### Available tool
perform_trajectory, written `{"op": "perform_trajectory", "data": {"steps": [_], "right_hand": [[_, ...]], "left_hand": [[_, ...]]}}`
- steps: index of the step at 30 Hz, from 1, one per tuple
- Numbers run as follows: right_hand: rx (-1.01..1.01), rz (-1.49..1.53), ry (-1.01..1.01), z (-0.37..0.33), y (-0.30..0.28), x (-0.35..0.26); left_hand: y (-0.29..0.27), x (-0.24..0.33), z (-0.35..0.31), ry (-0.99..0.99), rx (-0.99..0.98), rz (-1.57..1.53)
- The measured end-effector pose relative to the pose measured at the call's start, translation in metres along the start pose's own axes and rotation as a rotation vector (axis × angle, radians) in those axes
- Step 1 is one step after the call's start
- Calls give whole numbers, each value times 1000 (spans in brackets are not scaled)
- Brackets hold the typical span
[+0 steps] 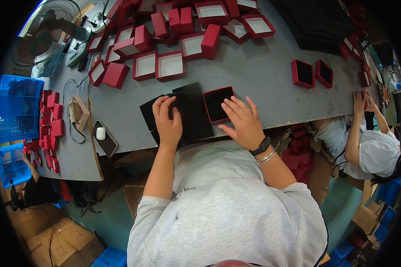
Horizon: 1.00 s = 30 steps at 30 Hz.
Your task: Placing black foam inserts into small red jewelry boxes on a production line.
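Observation:
In front of me lies a loose pile of flat black pieces (194, 113). My left hand (168, 127) is over its left part, fingers loosely bent and the thumb apart from them; I see nothing held. Beside the pile, to the right, sits a small red box (206, 107) with a black inside. My right hand (244, 124) reaches over that box's right side with spread fingers, the fingertips at the black inside and the thumb near the lower edge. Whether they press on it I cannot tell.
Many red boxes with white insides (170, 65) crowd the far side. Two black-lined red boxes (303, 74) stand to the right, below stacked black sheets (316, 24). A phone (107, 144) carries a white earphone case (101, 133) at left. A co-worker (374, 147) sits at right.

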State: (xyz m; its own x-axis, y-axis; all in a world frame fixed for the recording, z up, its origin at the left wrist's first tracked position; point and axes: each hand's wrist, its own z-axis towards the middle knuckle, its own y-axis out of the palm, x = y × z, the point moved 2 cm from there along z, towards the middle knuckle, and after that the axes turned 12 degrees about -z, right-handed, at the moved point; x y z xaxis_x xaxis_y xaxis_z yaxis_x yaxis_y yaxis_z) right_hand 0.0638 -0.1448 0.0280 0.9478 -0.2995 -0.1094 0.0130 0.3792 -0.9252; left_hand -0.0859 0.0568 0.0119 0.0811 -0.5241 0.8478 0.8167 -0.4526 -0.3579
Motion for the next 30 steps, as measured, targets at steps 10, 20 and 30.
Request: {"op": "perform_trajectory", "data": {"steps": [10, 20, 30], "right_hand": [[-13, -46, -1, 0, -1, 1], [31, 9, 10, -1, 6, -3], [-43, 46, -81, 8, 13, -2]], "left_hand": [[0, 0, -2, 34, -7, 47], [2, 1, -1, 17, -27, 13], [2, -1, -1, 38, -43, 40]]}}
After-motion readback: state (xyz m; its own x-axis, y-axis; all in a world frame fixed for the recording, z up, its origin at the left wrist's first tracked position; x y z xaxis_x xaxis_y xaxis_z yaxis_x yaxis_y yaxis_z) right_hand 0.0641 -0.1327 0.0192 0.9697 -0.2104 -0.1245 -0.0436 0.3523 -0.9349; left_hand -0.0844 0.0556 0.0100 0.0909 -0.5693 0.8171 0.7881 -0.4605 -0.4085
